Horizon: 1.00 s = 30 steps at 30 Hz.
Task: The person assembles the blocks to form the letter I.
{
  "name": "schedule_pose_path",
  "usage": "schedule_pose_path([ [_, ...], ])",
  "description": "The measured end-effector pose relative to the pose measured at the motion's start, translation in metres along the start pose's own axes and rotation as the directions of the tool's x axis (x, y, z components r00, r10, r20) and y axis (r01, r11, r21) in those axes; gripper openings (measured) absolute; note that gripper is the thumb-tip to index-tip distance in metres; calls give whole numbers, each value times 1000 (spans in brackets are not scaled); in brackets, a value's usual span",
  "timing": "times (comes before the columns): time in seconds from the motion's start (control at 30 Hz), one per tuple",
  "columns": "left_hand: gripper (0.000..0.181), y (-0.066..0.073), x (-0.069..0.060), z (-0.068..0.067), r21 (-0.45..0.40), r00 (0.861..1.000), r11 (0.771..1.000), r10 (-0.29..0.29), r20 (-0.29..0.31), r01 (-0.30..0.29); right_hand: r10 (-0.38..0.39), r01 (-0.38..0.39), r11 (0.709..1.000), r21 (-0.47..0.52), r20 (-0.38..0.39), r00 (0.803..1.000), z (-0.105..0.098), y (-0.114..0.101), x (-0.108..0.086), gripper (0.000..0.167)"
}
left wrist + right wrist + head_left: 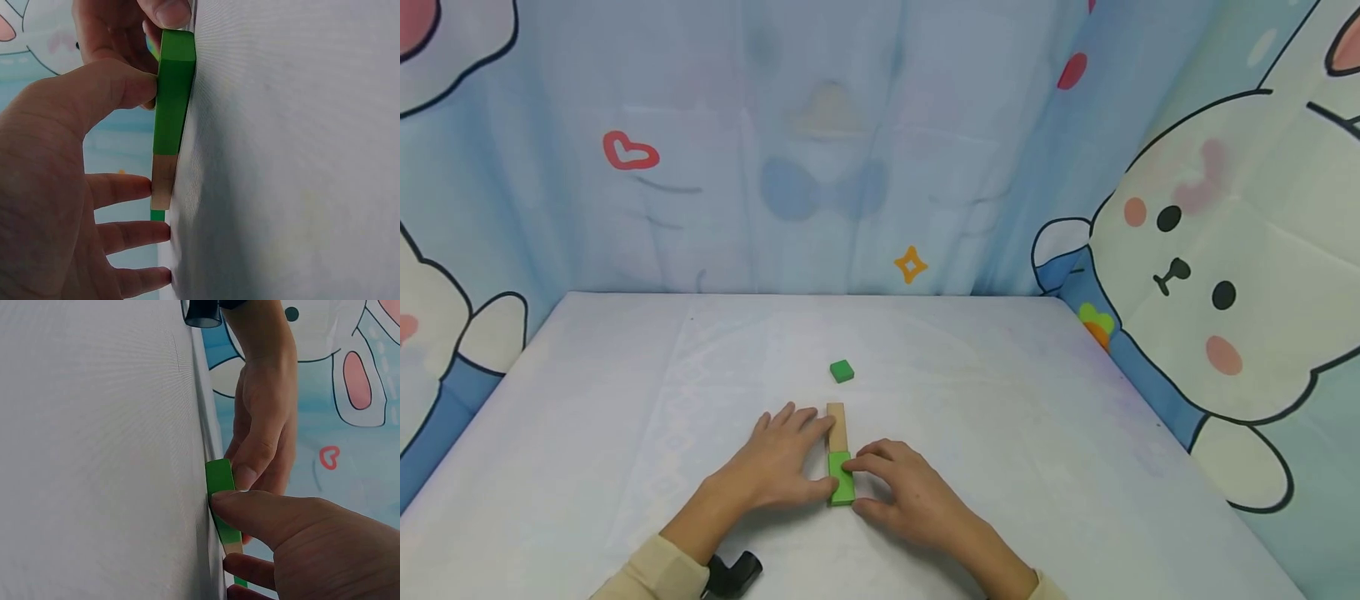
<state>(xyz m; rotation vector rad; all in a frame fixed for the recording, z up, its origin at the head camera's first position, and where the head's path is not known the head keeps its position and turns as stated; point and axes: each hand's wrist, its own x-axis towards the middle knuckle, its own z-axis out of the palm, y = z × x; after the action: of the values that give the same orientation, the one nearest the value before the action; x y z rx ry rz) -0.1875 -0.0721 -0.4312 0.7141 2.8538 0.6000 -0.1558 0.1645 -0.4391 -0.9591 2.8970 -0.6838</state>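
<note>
Two flat blocks lie end to end on the white table: a green block (842, 482) nearer me and a plain wooden block (837, 427) beyond it. My left hand (778, 467) is on their left side. Its thumb touches the green block, and its spread fingers reach along the wooden block. From the right, my right hand (910, 496) touches the green block, index fingertip at its edge and thumb by its near corner. The left wrist view shows the green block (174, 94) between both thumbs' tips. A small green block (842, 371) lies apart, farther back.
The white-covered table (1037, 400) ends at a curtain (820, 242) printed with cartoon figures. A black device (733, 575) is at my left wrist, near the table's front.
</note>
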Motion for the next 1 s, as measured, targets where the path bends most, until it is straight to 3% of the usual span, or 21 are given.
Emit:
schedule_pose_path([
  [0.33,80,-1,0,1,0,1000,1000,-2,-4,2,30,-32,998,59,27,999,-2,3,0,38],
  [0.63,80,1,0,-1,-3,1000,1000,-3,3,3,16,-12,998,63,-64,998,-7,11,1,32],
  [1.0,80,0,0,0,4,1000,1000,-6,-9,6,52,-51,999,15,-85,995,-11,15,7,35],
])
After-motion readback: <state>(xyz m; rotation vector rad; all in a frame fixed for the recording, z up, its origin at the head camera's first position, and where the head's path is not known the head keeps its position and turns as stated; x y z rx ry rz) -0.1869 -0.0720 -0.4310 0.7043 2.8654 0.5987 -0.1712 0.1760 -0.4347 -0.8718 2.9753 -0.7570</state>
